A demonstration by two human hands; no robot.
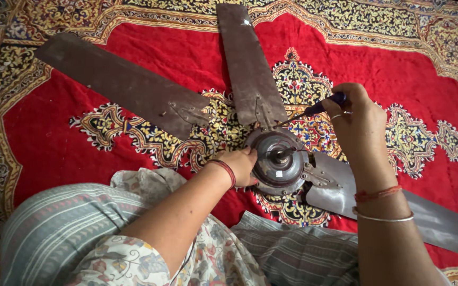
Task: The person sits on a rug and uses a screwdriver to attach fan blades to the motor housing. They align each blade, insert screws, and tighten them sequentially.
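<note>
A brown ceiling fan [279, 161] lies flat near the middle of the red patterned carpet [54, 132], three dusty blades spread outward. A blue-handled screwdriver [314, 109] slants down toward its round motor hub.

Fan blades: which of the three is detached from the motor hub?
The left blade. Its bracket end lies on the red carpet, apart from the hub, while the middle blade and right blade reach it.

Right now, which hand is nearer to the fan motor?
Left. The left hand touches the motor at its left rim. The right hand is above and to the right, apart from it, holding a screwdriver that points toward it.
</note>
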